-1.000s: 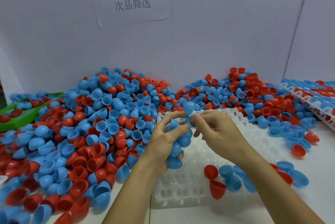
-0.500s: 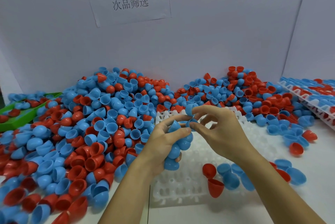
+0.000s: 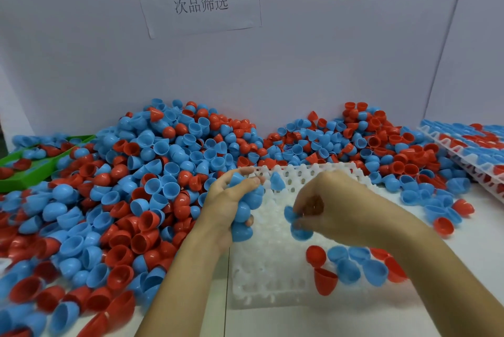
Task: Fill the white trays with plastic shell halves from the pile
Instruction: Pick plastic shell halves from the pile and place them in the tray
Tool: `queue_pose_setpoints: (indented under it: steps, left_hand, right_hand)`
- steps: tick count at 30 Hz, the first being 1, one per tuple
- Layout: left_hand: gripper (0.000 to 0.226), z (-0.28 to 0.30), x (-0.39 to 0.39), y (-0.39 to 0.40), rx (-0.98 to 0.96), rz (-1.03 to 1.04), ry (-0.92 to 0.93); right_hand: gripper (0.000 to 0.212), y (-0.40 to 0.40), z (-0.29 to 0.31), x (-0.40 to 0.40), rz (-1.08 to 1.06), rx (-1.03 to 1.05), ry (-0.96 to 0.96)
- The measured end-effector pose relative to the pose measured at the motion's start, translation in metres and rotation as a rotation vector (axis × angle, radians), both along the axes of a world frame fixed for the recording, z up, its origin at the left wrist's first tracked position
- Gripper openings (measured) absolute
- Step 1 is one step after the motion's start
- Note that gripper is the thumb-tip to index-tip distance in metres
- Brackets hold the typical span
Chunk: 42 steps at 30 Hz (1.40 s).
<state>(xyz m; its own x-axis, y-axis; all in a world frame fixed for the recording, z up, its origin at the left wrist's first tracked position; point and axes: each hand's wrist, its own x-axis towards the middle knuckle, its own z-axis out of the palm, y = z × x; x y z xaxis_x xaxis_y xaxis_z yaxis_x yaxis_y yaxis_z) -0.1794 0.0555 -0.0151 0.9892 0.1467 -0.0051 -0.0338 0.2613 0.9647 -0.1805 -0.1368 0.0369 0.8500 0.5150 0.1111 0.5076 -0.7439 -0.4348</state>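
Over the white tray near the tabletop's front edge, my left hand grips a nested stack of blue shell halves while my right hand pinches one blue half just above the cells. These shells look light, stiff and slippery; I judge the rim the surest hold.
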Motion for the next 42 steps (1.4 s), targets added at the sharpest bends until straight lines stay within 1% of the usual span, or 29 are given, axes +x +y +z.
queue_pose_setpoints:
  steps: [3, 6, 7, 12, 16, 20, 24, 26, 33, 37, 42]
  left_hand:
    - [0.018, 0.001, 0.0, -0.001, -0.009, -0.007, 0.002]
    - [0.03, 0.002, -0.002, -0.003, 0.002, -0.015, -0.006]
    - [0.029, 0.003, -0.002, -0.004, 0.004, -0.015, -0.006]
    - [0.022, 0.003, -0.003, -0.005, 0.004, -0.016, -0.001]
    - [0.022, 0.004, -0.003, -0.005, 0.003, -0.013, 0.002]
    - [0.021, 0.004, -0.003, -0.005, -0.001, -0.006, 0.003]
    - [0.021, 0.003, -0.004, -0.004, -0.012, -0.005, 0.001]
    - [0.021, 0.003, -0.003, -0.004, -0.014, -0.008, 0.001]
    - [0.022, 0.003, -0.003, -0.005, -0.024, -0.016, -0.001]
    - [0.022, 0.002, -0.003, -0.006, -0.005, -0.008, 0.004]
    - [0.022, 0.001, -0.002, -0.005, -0.003, -0.01, 0.003]
  right_hand:
    - [0.012, 0.008, -0.001, -0.018, 0.028, -0.185, 0.039]
    - [0.02, 0.015, -0.006, -0.028, 0.023, -0.355, 0.014]
    - [0.023, 0.017, -0.008, -0.03, 0.026, -0.399, 0.0]
    - [0.027, 0.025, -0.014, -0.036, 0.049, -0.506, -0.036]
    - [0.03, 0.027, -0.012, -0.035, 0.058, -0.521, -0.019]
    - [0.033, 0.024, -0.005, -0.034, 0.041, -0.489, 0.042]
    - [0.02, 0.015, 0.007, -0.029, 0.013, -0.424, 0.047]
    - [0.018, 0.005, 0.014, -0.025, 0.003, -0.4, 0.058]
    - [0.029, -0.007, 0.01, -0.024, 0.028, -0.477, 0.191]
    - [0.036, 0.0, 0.003, -0.024, 0.023, -0.524, 0.21]
    - [0.035, 0.005, 0.005, -0.024, 0.02, -0.544, 0.193]
